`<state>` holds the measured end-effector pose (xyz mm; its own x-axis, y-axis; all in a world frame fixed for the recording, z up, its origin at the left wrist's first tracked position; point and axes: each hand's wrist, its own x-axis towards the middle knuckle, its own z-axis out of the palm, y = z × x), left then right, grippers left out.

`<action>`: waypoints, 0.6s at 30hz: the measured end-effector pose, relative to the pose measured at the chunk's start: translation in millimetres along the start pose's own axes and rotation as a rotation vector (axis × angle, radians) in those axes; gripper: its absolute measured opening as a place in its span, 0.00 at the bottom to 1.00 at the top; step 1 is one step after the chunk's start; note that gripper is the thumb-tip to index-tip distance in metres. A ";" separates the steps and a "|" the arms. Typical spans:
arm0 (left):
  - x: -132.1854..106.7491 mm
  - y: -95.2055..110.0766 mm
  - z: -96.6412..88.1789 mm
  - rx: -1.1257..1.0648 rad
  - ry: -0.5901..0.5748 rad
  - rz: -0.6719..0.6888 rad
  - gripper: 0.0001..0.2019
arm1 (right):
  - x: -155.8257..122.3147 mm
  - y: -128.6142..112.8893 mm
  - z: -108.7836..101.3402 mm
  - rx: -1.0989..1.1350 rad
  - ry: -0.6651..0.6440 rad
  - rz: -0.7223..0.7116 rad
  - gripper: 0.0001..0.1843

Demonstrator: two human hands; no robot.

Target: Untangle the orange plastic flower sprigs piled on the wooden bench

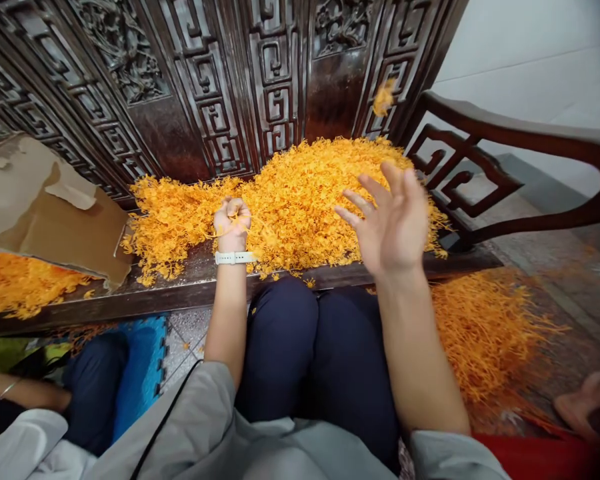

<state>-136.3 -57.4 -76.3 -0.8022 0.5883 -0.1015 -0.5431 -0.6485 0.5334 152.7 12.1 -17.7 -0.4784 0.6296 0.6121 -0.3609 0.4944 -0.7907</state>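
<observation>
A large heap of small, orange, plastic-looking branched pieces (310,193) lies on a dark wooden bench before me. My left hand (233,217), with a pale watch strap at the wrist, is closed palm up around some orange pieces at the heap's front left. Thin orange strands poke out between its fingers. Over the right side of the heap, my right hand (393,223) is raised with fingers spread, slightly blurred, and holds nothing. Above it a blurred orange piece (384,99) is in mid-air in front of the carved bench back.
The carved wooden back (275,87) rises behind the heap, with an armrest (525,133) at the right. A torn cardboard box (80,220) stands at the left. Orange strands (485,333) pile up at lower right near a foot. Another person's arm (35,392) shows at lower left.
</observation>
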 end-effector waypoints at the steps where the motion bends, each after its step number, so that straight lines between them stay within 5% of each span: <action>1: -6.5 -5.2 7.4 -0.013 0.003 0.002 0.19 | -2.0 5.6 2.4 -0.008 0.069 0.084 0.28; 3: -19.3 -15.2 20.4 -0.055 0.010 0.003 0.18 | -12.3 8.1 10.8 -0.028 0.044 0.179 0.27; 6: -32.7 -26.5 33.7 -0.073 0.007 -0.006 0.16 | -30.3 -1.3 26.0 -0.173 -0.184 0.123 0.28; 9: -36.4 -29.9 38.6 -0.061 0.019 -0.018 0.17 | -35.6 -8.3 30.7 -0.351 -0.324 0.022 0.12; 12: -33.3 -25.2 35.7 -0.053 0.048 -0.018 0.18 | -34.4 -16.5 25.3 -0.199 -0.438 -0.023 0.10; 13: -31.6 -22.4 33.3 -0.055 0.060 -0.018 0.18 | -35.4 -21.8 23.4 -0.042 -0.558 -0.059 0.12; 17: -25.2 -11.0 22.3 -0.083 0.101 -0.031 0.19 | -48.4 -46.6 20.5 0.646 -1.461 -0.266 0.24; 18: -24.2 -9.5 20.6 -0.090 0.105 -0.036 0.19 | -50.8 -48.8 19.7 0.708 -1.583 -0.265 0.27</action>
<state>-106.6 -55.6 -61.7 -0.8010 0.5612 -0.2085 -0.5879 -0.6716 0.4508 178.8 -55.8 -10.5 -0.4483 -0.7685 0.4566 -0.5934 -0.1261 -0.7949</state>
